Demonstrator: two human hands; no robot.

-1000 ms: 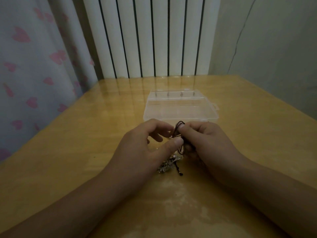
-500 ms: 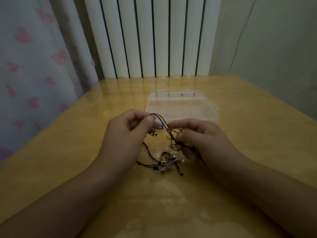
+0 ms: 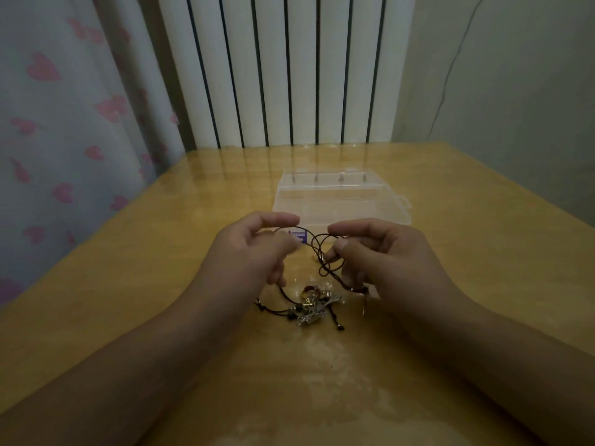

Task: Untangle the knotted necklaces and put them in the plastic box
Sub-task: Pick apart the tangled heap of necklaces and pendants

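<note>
Nearest the camera, two bare forearms are laid over the wooden table. Just below and between the two grips, a tangled heap of necklaces is seen on the tabletop, with metal charms bunched at its middle and dark cord ends trailing out to either side.

A dark cord is lifted out of that heap and stretched between both hands. It is pinched by the left hand between thumb and curled forefinger at its left end. By the right hand the looped, knotted part of the cord is pinched between thumb and forefinger, the other fingers being curled beneath, where a further strand and a small bead are held against the palm side.

Just beyond the two grips, a clear plastic box is set on the table with its lid open. Further off, a white ribbed radiator is seen, with a heart-patterned curtain to the left.
</note>
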